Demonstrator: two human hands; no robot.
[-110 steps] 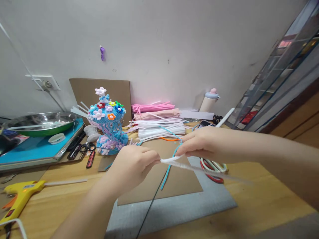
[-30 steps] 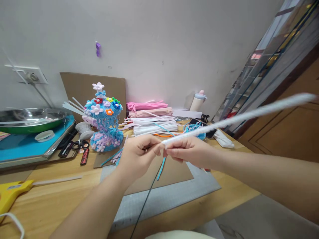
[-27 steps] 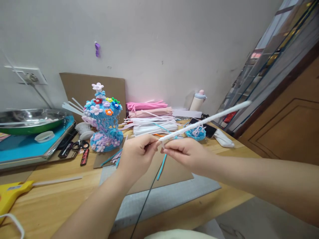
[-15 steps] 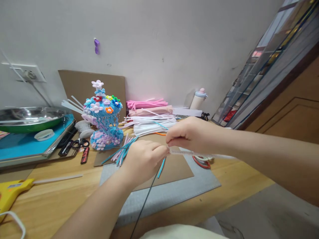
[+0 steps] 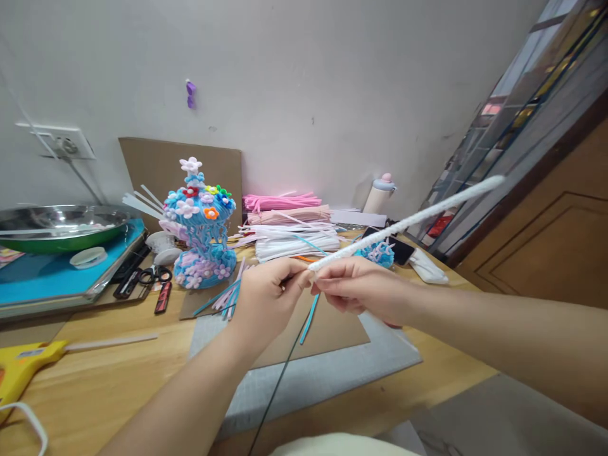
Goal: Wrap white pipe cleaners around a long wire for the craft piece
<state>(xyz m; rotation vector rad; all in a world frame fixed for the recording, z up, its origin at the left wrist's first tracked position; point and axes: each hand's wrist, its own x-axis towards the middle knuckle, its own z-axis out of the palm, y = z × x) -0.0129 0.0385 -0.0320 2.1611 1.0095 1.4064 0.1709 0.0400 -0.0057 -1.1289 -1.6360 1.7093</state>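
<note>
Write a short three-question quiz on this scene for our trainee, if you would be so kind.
1. What does the left hand hold?
2. True or false: the black scissors lie to the right of the bowl.
3. What colour is the glue gun? (a) red (b) yellow (c) green

Key: 1. A white pipe cleaner. 2. True. 3. b.
</note>
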